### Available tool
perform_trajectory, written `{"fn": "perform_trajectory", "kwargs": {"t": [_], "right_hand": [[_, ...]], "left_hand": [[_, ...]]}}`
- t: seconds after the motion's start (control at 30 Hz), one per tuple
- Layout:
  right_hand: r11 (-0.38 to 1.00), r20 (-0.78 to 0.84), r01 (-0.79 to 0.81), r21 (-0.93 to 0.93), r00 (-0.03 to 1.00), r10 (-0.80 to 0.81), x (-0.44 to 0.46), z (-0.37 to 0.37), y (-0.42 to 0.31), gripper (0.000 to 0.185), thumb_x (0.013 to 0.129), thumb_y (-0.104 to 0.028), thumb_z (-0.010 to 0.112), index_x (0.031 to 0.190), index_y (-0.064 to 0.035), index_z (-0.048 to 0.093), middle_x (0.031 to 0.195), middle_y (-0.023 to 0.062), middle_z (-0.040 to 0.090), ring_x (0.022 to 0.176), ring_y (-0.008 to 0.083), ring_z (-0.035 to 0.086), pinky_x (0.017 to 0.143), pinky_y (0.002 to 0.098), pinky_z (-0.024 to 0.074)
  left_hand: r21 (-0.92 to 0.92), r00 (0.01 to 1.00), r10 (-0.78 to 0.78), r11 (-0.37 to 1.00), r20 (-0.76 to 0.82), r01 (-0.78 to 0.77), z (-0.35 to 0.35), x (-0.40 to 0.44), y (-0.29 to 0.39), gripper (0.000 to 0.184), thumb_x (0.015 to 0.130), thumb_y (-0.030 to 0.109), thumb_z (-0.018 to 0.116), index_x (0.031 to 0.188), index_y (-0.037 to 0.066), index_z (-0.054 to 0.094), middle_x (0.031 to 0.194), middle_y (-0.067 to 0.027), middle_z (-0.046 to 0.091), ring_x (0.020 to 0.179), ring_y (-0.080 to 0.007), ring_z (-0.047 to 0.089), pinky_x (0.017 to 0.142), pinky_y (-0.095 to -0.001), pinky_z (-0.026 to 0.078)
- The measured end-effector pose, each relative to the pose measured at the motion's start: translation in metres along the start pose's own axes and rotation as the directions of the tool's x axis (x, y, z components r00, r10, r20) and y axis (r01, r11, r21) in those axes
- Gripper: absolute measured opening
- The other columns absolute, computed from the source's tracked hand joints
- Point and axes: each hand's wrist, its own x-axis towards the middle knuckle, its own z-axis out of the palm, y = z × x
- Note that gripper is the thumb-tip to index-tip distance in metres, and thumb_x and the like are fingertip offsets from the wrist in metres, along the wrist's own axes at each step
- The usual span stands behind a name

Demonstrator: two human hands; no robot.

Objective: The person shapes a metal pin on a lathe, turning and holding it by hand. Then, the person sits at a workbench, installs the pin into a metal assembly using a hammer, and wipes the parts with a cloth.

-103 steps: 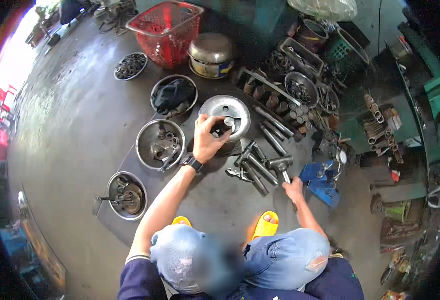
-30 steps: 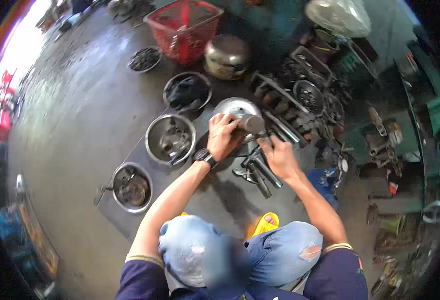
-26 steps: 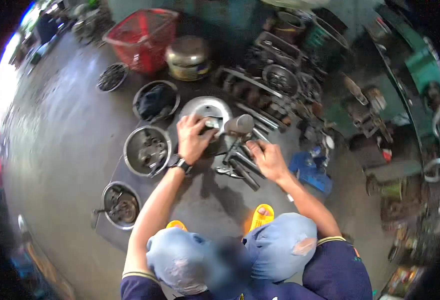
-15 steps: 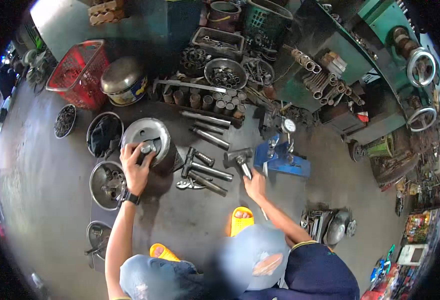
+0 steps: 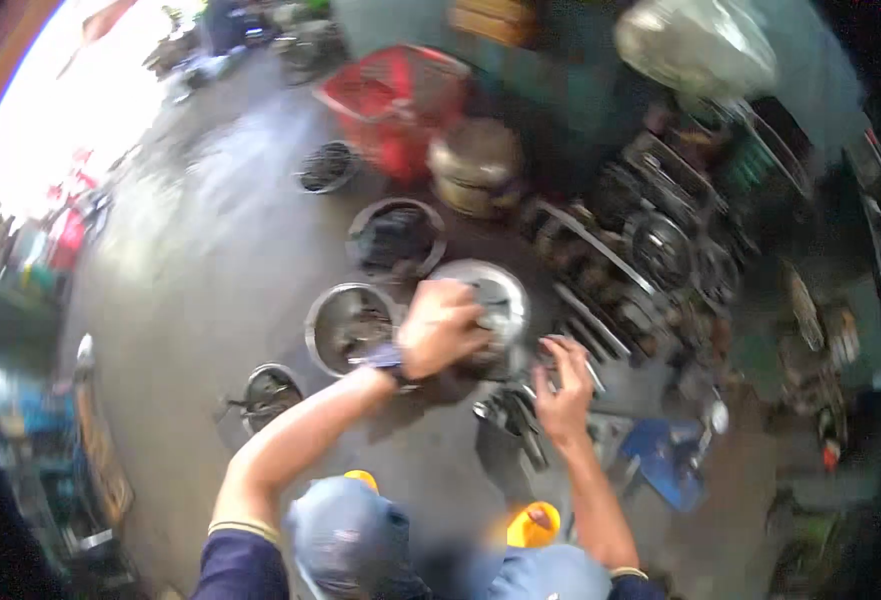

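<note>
My left hand (image 5: 442, 328), with a watch at the wrist, is over the near left side of a round metal block (image 5: 512, 300). Its fingers are curled inward, and whatever they hold is hidden. To the right, my right hand (image 5: 563, 388) is raised with thumb and fingers apart and nothing visible between them. Below it on the floor, metal tools (image 5: 515, 425) lie in a blurred cluster. Metal rods (image 5: 592, 330) lie just beyond its fingertips. Left of the block sits a bowl (image 5: 313, 335) of metal parts.
A bowl (image 5: 442, 240) with dark contents stands behind the block, near a lidded pot (image 5: 475, 165) and a red basket (image 5: 390, 105). A blue stand (image 5: 665, 460) is at right. Parts crowd the back right. Motion blurs much of the view.
The view has swung left. The hammer has left my right hand, which is now open and closer to the block. My left hand stays at the block, its fingers more curled.
</note>
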Motion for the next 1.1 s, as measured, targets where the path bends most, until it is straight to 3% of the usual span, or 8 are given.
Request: {"fn": "perform_trajectory", "kwargs": {"t": [0.3,0.47,0.53,0.73,0.83,0.93,0.97,1.1], "right_hand": [[0.999,0.03,-0.019,0.03,0.999,0.018,0.04,0.01,-0.027,0.038,0.081,0.001,0.062,0.118,-0.0008,0.058,0.12,0.0168,0.054,0.108,0.0318,0.056,0.082,0.0352,0.0505],[0.999,0.005,-0.045,-0.006,0.999,0.045,0.026,0.006,-0.018,0.031,0.081,0.004,0.061,0.111,0.0006,0.059,0.117,0.0144,0.057,0.103,0.0271,0.059,0.077,0.0319,0.0528],[0.998,-0.003,-0.046,0.034,0.999,0.046,0.031,0.009,-0.032,0.03,0.081,0.005,0.061,0.111,0.0007,0.059,0.117,0.0144,0.057,0.101,0.026,0.06,0.077,0.0312,0.0528],[0.97,-0.003,-0.018,0.242,1.0,0.019,0.048,0.014,-0.062,0.023,0.086,0.003,0.059,0.109,0.0015,0.059,0.112,0.0112,0.059,0.099,0.0177,0.06,0.075,0.0295,0.0532],[0.592,0.274,-0.381,0.71,0.924,0.266,0.088,0.02,-0.094,0.045,0.096,-0.018,0.054,0.134,0.0022,0.038,0.121,0.0183,0.053,0.106,0.0259,0.058,0.08,0.0413,0.0575],[0.139,0.568,-0.622,0.771,0.769,0.293,0.142,0.036,-0.137,0.085,0.091,-0.063,0.042,0.147,-0.0045,0.016,0.138,0.0266,0.039,0.114,0.0452,0.052,0.091,0.0597,0.0484],[0.076,0.597,-0.592,0.802,0.799,-0.076,0.164,0.035,-0.136,0.077,0.094,-0.058,0.041,0.145,-0.0041,0.024,0.135,0.024,0.045,0.113,0.0466,0.053,0.093,0.0595,0.0469],[0.068,0.244,-0.266,0.962,0.942,0.229,0.209,0.033,-0.112,0.03,0.094,-0.019,0.054,0.12,-0.0045,0.055,0.116,0.0084,0.062,0.105,0.023,0.061,0.092,0.0397,0.0503]], "left_hand": [[-0.034,0.954,-0.012,0.999,-0.3,0.002,-0.018,0.031,-0.053,0.011,0.077,0.019,0.07,0.075,0.01,0.065,0.075,-0.0062,0.057,0.079,-0.0255,0.053,0.07,-0.0387,0.04],[0.209,0.805,-0.485,0.795,-0.341,0.569,-0.007,0.001,-0.166,0.071,0.074,0.037,0.075,0.129,0.005,0.046,0.126,-0.0181,0.047,0.118,-0.0362,0.043,0.096,-0.0488,0.037],[0.325,0.786,-0.59,0.718,-0.188,0.616,0.013,-0.017,-0.2,0.053,0.072,0.035,0.075,0.117,0.009,0.06,0.129,-0.0177,0.048,0.124,-0.0365,0.041,0.099,-0.0502,0.037],[-0.414,0.629,-0.549,0.834,-0.55,0.366,-0.061,0.022,-0.161,0.021,0.083,0.013,0.067,0.1,0.002,0.068,0.087,-0.0145,0.069,0.076,-0.0169,0.064,0.07,-0.0304,0.05],[-0.533,0.65,-0.468,0.839,-0.599,0.113,-0.134,0.046,-0.104,0.026,0.089,0.016,0.064,0.11,0.001,0.066,0.087,-0.004,0.067,0.078,-0.0078,0.06,0.069,-0.0239,0.049],[-0.619,0.843,-0.32,0.785,-0.432,-0.019,-0.19,0.057,-0.038,0.033,0.092,0.02,0.062,0.121,0.004,0.061,0.095,-0.0016,0.066,0.083,-0.0078,0.059,0.076,-0.0269,0.054],[-0.62,0.876,-0.21,0.775,-0.435,-0.122,-0.188,0.063,-0.033,0.033,0.093,0.019,0.061,0.122,0.004,0.06,0.095,-0.0021,0.066,0.084,-0.0081,0.06,0.077,-0.0262,0.053],[-0.458,0.767,-0.282,0.889,-0.576,-0.018,-0.173,0.057,-0.065,0.029,0.093,0.019,0.061,0.115,0.0,0.063,0.099,-0.0108,0.069,0.084,-0.0123,0.063,0.078,-0.0256,0.05]]}}
